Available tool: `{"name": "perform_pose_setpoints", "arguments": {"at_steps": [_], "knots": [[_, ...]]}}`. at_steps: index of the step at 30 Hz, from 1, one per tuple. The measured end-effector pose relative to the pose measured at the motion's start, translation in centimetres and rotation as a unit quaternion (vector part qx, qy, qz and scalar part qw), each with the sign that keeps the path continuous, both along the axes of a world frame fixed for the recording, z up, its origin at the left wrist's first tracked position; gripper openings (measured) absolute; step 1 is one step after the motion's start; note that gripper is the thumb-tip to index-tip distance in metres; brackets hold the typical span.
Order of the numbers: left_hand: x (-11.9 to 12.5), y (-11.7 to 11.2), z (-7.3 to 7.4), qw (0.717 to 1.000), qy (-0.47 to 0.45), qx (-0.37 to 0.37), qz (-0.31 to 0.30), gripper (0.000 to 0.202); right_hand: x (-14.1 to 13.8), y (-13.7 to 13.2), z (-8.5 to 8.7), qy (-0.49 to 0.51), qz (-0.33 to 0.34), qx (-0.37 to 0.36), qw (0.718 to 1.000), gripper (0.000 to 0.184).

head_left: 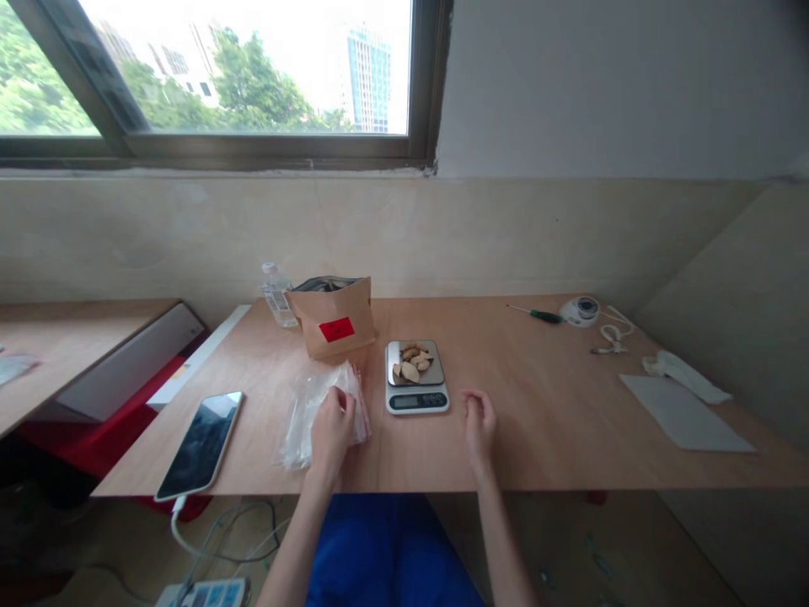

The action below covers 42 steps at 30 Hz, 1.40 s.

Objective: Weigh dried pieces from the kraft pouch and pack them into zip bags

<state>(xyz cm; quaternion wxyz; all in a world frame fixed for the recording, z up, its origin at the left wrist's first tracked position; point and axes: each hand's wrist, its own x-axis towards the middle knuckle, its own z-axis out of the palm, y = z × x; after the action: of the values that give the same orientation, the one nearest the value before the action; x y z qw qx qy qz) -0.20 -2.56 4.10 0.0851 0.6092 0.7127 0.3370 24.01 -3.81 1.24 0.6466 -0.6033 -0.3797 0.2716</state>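
My left hand (333, 426) is over a pile of clear plastic zip bags (298, 421) with red edges. Its fingers are curled together, and what they may pinch is hidden. To the right of the scale, my right hand (480, 419) hovers at or just above the table, fingers bent inward in a loose fist, with nothing visible in them. Between the hands stands a white digital kitchen scale (392, 398) with a metal plate. Several pale brown, flat dried slices (414, 361) lie on that plate. Behind the bags, a brown paper pouch (338, 312) with a red label stands open at the top.
A plastic bottle (278, 297) stands beside the pouch. At left, a phone (200, 443) is plugged into a cable. Far right hold a green-handled screwdriver (544, 316), a white dome camera (580, 311) with its cord, a white sheet (686, 413) and a white cloth-like item (688, 375).
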Motion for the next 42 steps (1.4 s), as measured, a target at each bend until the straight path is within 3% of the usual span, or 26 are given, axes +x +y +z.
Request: {"name": "perform_pose_setpoints", "arguments": {"at_steps": [2,6,8,11,16,20,24,28,34,37,42], "knots": [[0.9,-0.4,0.7,0.997,-0.056,0.043,-0.015,0.017,-1.7,-0.7,1.5,-0.013,0.032,0.011,0.999,0.024],[3.4,-1.0,1.4,0.981,-0.106,0.127,-0.106,0.016,-6.8,-1.8,5.5,-0.046,0.210,0.031,0.976,0.025],[4.3,-1.0,1.4,0.969,-0.130,0.157,-0.137,0.016,-8.7,-1.5,6.8,-0.063,0.261,0.043,0.962,0.025],[4.9,-0.5,1.6,0.954,-0.163,0.226,-0.110,0.016,-9.4,-0.3,6.8,-0.090,0.247,0.042,0.964,0.019],[4.8,1.2,3.3,0.908,-0.223,0.351,0.046,0.015,-6.3,0.9,5.3,-0.070,0.173,0.004,0.982,0.024],[4.7,2.5,4.8,0.888,-0.288,0.352,0.069,0.019,-4.6,1.1,5.9,-0.153,0.242,0.026,0.958,0.025],[4.4,3.9,5.4,0.889,-0.292,0.341,0.089,0.028,-4.0,2.6,5.8,-0.285,0.195,0.070,0.936,0.025],[4.1,6.0,4.1,0.911,-0.262,0.301,0.098,0.027,-3.8,4.9,4.5,-0.389,0.184,0.035,0.902,0.038],[4.1,7.8,-0.7,0.916,-0.297,0.259,0.070,0.024,-4.4,6.3,2.8,-0.450,0.186,0.040,0.873,0.039],[4.2,7.6,-2.0,0.915,-0.297,0.259,0.079,0.024,-4.6,6.5,2.4,-0.454,0.170,0.046,0.873,0.033],[4.4,7.3,-2.1,0.919,-0.289,0.255,0.077,0.023,-4.6,6.4,3.7,-0.422,0.123,0.033,0.898,0.027]]}}
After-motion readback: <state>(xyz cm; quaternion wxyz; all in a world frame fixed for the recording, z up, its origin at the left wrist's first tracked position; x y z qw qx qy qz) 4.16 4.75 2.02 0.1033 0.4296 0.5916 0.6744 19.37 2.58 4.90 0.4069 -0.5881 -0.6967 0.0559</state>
